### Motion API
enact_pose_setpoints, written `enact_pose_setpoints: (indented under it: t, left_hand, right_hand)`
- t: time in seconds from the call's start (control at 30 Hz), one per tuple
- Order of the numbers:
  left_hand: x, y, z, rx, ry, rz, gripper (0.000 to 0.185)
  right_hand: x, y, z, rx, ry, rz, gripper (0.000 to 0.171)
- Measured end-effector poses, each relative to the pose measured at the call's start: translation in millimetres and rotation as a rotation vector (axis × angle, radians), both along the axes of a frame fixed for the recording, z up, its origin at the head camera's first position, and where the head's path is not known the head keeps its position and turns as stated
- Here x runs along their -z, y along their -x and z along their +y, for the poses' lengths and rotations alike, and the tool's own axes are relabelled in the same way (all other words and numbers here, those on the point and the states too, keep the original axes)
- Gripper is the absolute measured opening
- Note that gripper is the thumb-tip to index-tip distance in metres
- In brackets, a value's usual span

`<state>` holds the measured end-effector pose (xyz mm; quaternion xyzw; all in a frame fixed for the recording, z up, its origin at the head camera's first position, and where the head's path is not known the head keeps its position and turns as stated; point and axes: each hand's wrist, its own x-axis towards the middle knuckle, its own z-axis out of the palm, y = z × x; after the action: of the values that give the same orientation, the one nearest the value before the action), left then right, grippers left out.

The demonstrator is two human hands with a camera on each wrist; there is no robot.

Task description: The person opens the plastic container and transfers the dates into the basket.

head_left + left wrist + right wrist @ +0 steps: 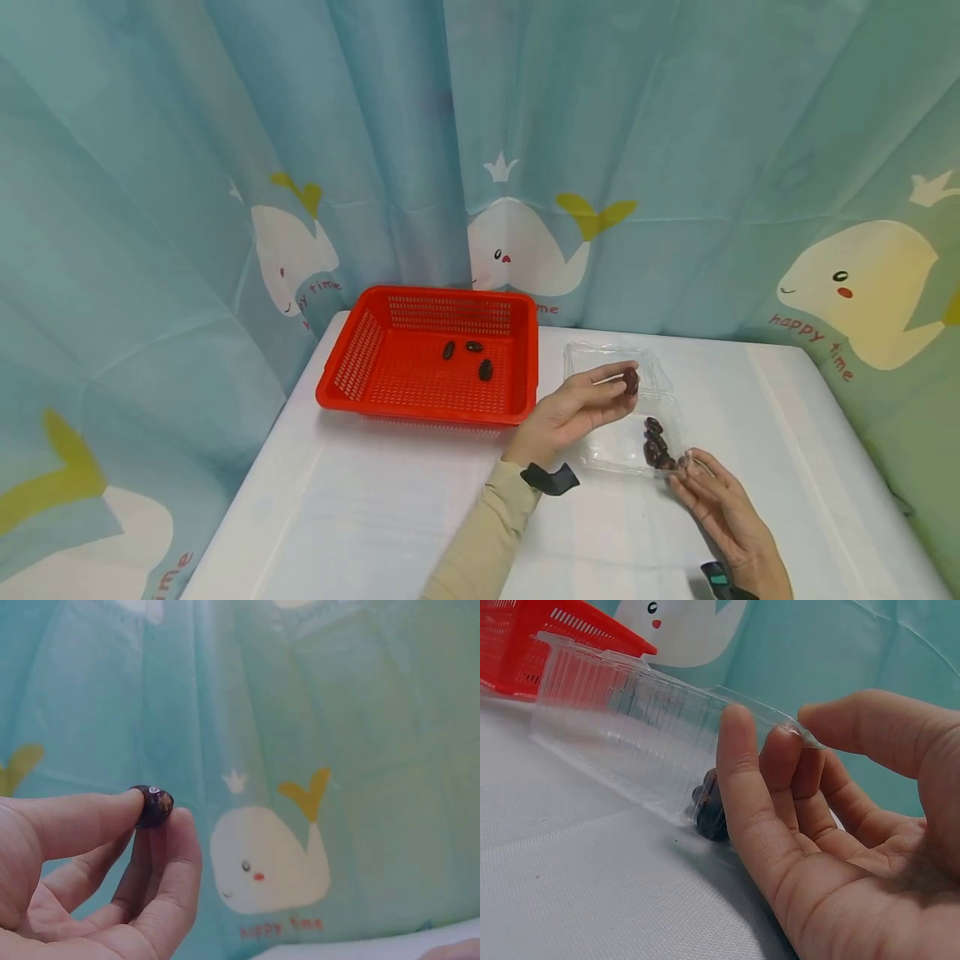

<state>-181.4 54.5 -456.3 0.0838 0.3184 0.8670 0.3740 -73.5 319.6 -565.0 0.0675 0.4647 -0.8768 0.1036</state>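
My left hand [624,390] pinches a dark date [632,380] between thumb and fingertips, held in the air over a clear plastic container [600,354]. The left wrist view shows the same date [154,805] at the tips of that hand [159,820], in front of the curtain. My right hand [686,467] pinches the container's near right corner. Seen from the right wrist, its thumb and fingers [776,729] close on the container's rim [615,697]. Several more dates [655,443] lie in the container's near end [711,806].
A red slotted basket [427,293] stands to the left of the container at the back of the white table [360,517], with three dates [485,369] inside. A teal whale-print curtain [675,167] hangs close behind and at both sides.
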Motion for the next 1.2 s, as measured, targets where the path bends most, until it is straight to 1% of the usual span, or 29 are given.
enact_pose_setpoints:
  t: [0.17,0.33,0.47,0.57,0.7,0.87,1.03,1.2]
  left_hand:
    - [-16.8,2.3,-20.5,-0.038,0.035,0.042,0.043]
    - [-30.8,5.7,-45.1,-0.069,0.080,0.107,0.043]
    - [-40.2,8.6,-63.3,-0.087,0.101,0.159,0.041]
    - [-45.5,10.3,-75.3,-0.089,0.123,0.198,0.038]
    - [-49.7,14.1,-88.5,-0.089,0.182,0.245,0.042]
    - [-52.4,19.9,-103.2,-0.093,0.292,0.273,0.047]
    - [-51.1,25.8,-120.4,-0.093,0.377,0.279,0.044]
    - [-45.7,35.2,-137.8,-0.081,0.473,0.301,0.043]
  right_hand:
    - [0.7,0.1,-0.3,0.005,-0.005,-0.005,0.028]
    - [0.1,-1.0,1.3,0.000,-0.017,-0.003,0.028]
    - [-0.5,-1.1,1.7,-0.013,0.001,0.006,0.029]
    - [-1.5,-1.5,1.2,-0.016,0.014,0.004,0.029]
    - [-1.7,-2.7,1.3,-0.018,0.031,0.006,0.030]
    - [-1.6,-3.0,0.6,-0.009,0.023,0.002,0.030]
    - [-1.5,-1.3,-1.1,0.009,-0.008,-0.021,0.027]
    - [-1.9,-0.8,-1.2,0.023,-0.027,-0.040,0.026]
